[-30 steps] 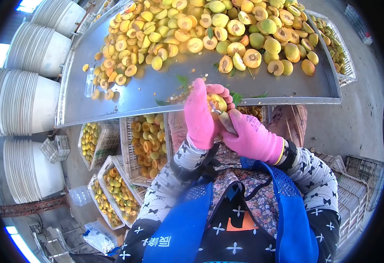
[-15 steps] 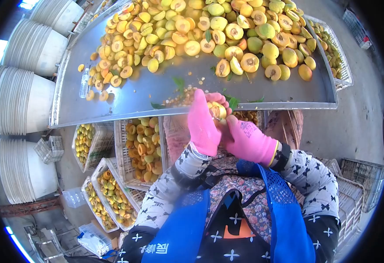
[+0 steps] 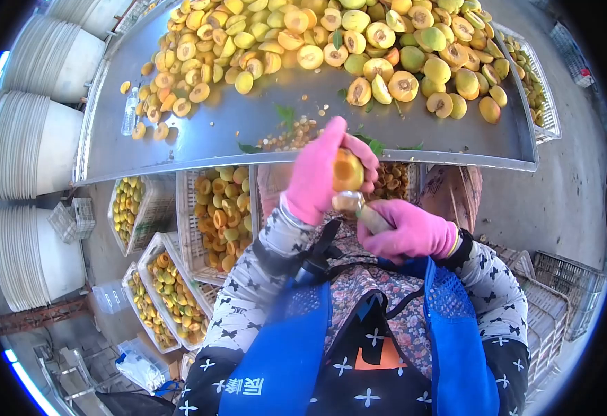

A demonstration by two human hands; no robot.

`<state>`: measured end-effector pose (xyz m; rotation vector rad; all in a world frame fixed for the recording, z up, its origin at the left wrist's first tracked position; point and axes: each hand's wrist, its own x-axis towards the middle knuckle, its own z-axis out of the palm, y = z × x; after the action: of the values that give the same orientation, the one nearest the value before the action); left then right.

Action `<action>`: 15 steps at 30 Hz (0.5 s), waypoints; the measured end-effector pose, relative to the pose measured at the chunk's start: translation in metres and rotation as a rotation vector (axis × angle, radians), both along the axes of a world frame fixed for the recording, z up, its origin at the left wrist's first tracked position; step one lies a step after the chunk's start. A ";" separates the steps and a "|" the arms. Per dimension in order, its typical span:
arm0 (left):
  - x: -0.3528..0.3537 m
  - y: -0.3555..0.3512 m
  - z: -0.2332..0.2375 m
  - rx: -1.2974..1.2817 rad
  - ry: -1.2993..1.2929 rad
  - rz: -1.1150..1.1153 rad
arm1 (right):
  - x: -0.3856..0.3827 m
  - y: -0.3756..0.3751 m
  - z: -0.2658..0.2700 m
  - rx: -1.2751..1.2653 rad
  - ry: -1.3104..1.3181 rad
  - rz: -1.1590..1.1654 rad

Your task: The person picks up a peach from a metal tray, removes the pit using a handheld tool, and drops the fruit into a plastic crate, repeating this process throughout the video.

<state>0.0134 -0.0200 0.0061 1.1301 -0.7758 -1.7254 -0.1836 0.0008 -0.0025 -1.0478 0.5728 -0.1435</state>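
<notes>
"Cupping what, exactly, is the pink-gloved left hand [image 3: 321, 170]?"

"A halved yellow-orange fruit [image 3: 348, 170], with the brownish hollow of its cut face showing. The fingers are partly closed around it."

"And the pink-gloved right hand [image 3: 406, 230]?"

"Closed around the pale, rounded handle of a small metal-ended tool [image 3: 348, 201]. That end is blurred just beside the fruit; I can't tell whether they touch."

"Where's the fruit, then?"

"In the left hand, at the near edge of the grey metal table [image 3: 213, 142]. Beyond lies a broad heap of yellow-orange fruit pieces [image 3: 269, 41]. Small tan bits [image 3: 293, 135] and green leaves [image 3: 286, 114] are nearer, a clear plastic bottle [image 3: 130, 111] off left."

"Anything lower?"

"A pale slatted plastic crate [image 3: 188, 229], holding more fruit."
</notes>
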 end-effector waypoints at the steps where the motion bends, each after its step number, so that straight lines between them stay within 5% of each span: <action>1: 0.005 0.000 0.002 0.123 0.080 0.064 | -0.003 0.003 -0.001 0.023 0.016 0.026; 3: 0.028 0.017 0.002 0.018 0.162 0.135 | -0.008 0.001 0.004 -0.032 0.206 0.099; 5: 0.097 0.040 -0.008 -0.462 -0.572 -0.107 | -0.027 -0.003 -0.026 -0.419 0.286 0.204; 6: 0.128 0.049 0.007 -0.467 -0.895 -0.260 | -0.036 -0.007 -0.036 -0.615 0.333 0.246; 8: 0.196 0.068 -0.017 -0.697 -1.748 -0.313 | -0.044 -0.016 -0.029 -0.657 0.542 0.170; 11: 0.167 0.046 0.002 -0.315 -1.171 0.366 | -0.059 -0.034 -0.050 -0.893 0.616 0.010; 14: 0.108 -0.025 -0.023 -0.535 -1.055 0.127 | -0.066 -0.031 -0.039 -0.965 0.567 -0.256; 15: 0.079 -0.049 -0.031 -0.334 -0.826 0.124 | -0.065 -0.026 -0.025 -0.890 0.547 -0.309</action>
<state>0.0925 -0.0686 -0.0246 1.6124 -1.3893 -0.9330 -0.2491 -0.0253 -0.0276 -1.8792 1.2266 -0.4134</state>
